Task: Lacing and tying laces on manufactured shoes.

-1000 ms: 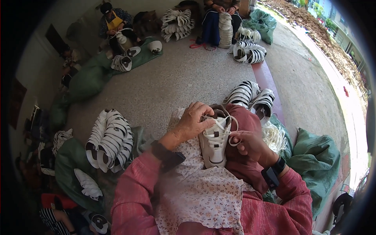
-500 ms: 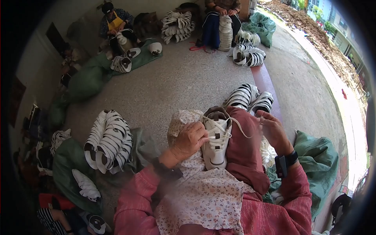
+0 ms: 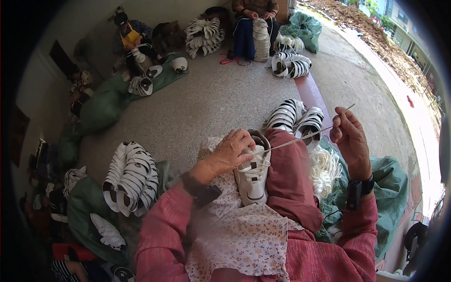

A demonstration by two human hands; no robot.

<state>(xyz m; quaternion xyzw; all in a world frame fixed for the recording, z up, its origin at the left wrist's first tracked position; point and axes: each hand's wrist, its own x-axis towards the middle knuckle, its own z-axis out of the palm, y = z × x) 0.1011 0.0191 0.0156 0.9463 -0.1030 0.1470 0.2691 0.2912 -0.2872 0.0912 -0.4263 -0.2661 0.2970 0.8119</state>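
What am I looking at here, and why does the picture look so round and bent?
There is no machine: a person wears a wide fisheye camera on the head, looking down at their own two hands, and that lens bends straight edges near the rim. The left hand steadies a white sneaker resting on the lap. The right hand is raised to the side, pinching a white shoelace pulled taut from the shoe. Beside the right knee lies a bundle of white laces on a green sack. A stack of sneakers lies at the left, more pairs ahead. Across the concrete floor, other people sit among similar piles.
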